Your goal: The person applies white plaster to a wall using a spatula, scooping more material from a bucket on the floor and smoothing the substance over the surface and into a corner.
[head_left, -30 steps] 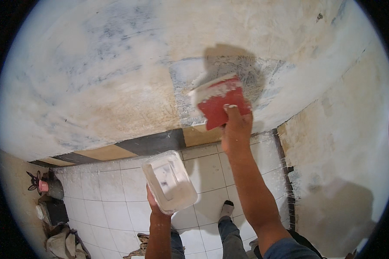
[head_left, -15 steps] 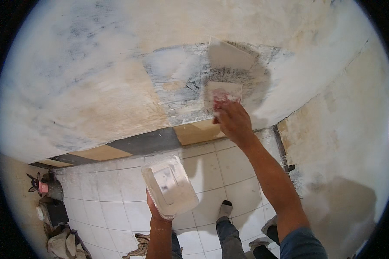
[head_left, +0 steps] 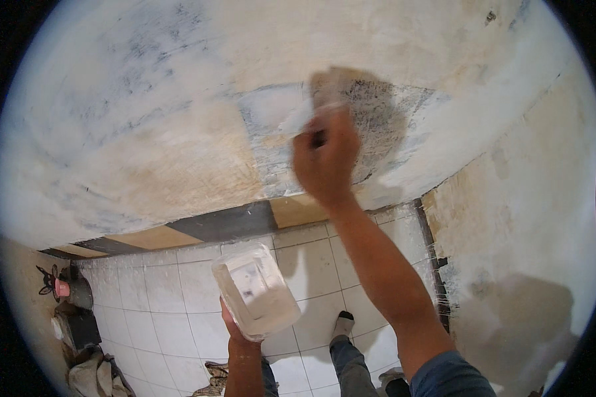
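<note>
My right hand, blurred by motion, is closed round a putty scraper held against the wall over a patchy grey, rough area. The scraper is smeared and mostly hidden behind my fingers. The wall carries mottled white, cream and bluish patches of coating. Lower down, over the floor, my left hand grips a rectangular translucent plastic container coated inside with pale paste; most of its fingers are behind the container.
Below the wall runs a grey and tan skirting strip, meeting white floor tiles. A plastered side wall rises at right. At left lie pots with a pink item, a black box and cloths. My socked foot shows below.
My right hand moved from low on the patch, with the red scraper, up and left across it. The container in my left hand has shifted slightly left and down in view.
</note>
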`<act>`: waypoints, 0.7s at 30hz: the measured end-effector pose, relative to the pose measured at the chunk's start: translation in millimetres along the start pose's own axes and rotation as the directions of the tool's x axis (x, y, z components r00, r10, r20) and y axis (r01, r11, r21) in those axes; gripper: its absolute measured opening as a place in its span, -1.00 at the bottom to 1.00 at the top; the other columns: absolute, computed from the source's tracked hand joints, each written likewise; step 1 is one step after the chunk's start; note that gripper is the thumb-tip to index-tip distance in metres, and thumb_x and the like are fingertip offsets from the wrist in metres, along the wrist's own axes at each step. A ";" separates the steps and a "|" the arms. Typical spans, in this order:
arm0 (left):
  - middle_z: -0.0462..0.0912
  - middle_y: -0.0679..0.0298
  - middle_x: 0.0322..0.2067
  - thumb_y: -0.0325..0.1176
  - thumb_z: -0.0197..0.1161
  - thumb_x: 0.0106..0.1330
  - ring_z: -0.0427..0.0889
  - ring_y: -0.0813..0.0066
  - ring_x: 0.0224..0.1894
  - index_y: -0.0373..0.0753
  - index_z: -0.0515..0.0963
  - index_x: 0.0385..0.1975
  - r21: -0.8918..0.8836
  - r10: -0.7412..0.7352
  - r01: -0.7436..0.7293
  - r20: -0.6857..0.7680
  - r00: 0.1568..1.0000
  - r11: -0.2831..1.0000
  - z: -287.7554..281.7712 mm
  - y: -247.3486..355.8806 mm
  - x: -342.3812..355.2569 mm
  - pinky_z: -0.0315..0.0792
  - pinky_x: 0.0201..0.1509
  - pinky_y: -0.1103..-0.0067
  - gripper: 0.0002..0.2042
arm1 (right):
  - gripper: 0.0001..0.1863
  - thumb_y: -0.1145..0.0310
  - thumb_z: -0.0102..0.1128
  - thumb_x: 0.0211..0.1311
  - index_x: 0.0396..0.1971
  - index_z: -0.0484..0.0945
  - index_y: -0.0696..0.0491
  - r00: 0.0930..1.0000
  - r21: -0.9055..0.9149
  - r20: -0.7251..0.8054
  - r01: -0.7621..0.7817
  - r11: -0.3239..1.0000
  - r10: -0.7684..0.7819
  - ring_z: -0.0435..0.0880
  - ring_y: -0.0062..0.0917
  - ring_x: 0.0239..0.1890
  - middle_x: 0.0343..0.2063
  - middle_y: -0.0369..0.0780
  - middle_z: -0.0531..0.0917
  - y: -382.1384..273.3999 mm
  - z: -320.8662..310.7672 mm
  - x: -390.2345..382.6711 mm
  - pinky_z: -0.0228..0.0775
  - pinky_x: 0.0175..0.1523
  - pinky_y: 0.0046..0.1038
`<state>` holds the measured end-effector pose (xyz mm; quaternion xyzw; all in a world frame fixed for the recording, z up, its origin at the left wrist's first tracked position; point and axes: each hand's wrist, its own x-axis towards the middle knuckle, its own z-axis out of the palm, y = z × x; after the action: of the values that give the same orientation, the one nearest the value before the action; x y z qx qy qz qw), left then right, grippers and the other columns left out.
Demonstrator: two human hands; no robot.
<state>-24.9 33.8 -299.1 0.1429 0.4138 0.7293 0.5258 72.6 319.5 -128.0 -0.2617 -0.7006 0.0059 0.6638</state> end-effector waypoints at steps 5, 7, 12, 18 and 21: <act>0.48 0.22 0.07 0.13 -0.14 0.38 0.56 0.13 0.03 -0.11 0.27 0.24 -0.381 -0.216 0.160 -0.108 0.970 0.910 23.0 15.5 -0.8 0.54 0.04 0.14 -0.43 | -0.76 0.49 0.29 -0.09 -0.42 0.41 0.06 0.962 0.017 0.219 0.166 0.986 -0.165 0.53 -0.32 -0.51 -0.52 -0.19 0.45 -8.0 -27.3 -25.3 0.41 -0.44 -0.30; 0.47 0.20 0.11 0.13 -0.20 0.40 0.54 0.13 0.06 -0.11 0.26 0.26 -0.327 -0.165 0.127 -0.093 0.982 0.936 24.7 10.4 -3.9 0.51 0.08 0.15 -0.43 | -0.77 0.47 0.28 -0.08 -0.42 0.41 0.04 0.922 0.002 0.194 0.342 0.940 -0.336 0.52 -0.33 -0.56 -0.55 -0.22 0.43 12.3 -56.4 -14.6 0.38 -0.49 -0.27; 0.45 0.20 0.14 0.11 -0.27 0.43 0.52 0.13 0.10 -0.10 0.25 0.29 -0.390 -0.201 0.177 -0.023 0.979 0.904 22.3 -5.3 -9.1 0.48 0.12 0.16 -0.43 | -0.80 0.24 0.27 0.00 -0.41 0.49 -0.03 0.630 -0.350 0.686 0.724 0.594 -0.364 0.61 -0.36 -0.27 -0.32 -0.28 0.55 84.0 -64.6 -9.6 0.50 -0.19 -0.32; 0.45 0.21 0.14 0.11 -0.24 0.42 0.53 0.15 0.08 -0.09 0.25 0.29 -0.277 -0.134 0.098 -0.116 0.984 0.956 18.6 -0.8 -2.2 0.50 0.09 0.17 -0.43 | -0.80 0.53 0.26 0.05 -0.29 0.51 0.08 0.824 0.279 0.429 -0.511 0.813 0.371 0.55 -0.38 -0.38 -0.33 -0.19 0.50 59.9 -120.7 -62.1 0.49 -0.33 -0.29; 0.46 0.21 0.13 0.11 -0.23 0.42 0.53 0.15 0.08 -0.10 0.26 0.28 -0.358 -0.176 0.144 -0.060 0.982 0.923 25.0 13.2 -3.1 0.50 0.09 0.19 -0.44 | -0.88 0.62 0.17 0.00 -0.42 0.48 0.13 0.992 -0.379 -0.027 -0.123 0.917 0.122 0.51 -0.45 -0.51 -0.43 -0.16 0.49 52.2 -135.6 -13.2 0.35 -0.46 -0.42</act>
<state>-16.1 41.0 -273.0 -0.0211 0.3103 0.7518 0.5814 217.5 313.6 -142.6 -0.4286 -0.6699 -0.0888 0.5997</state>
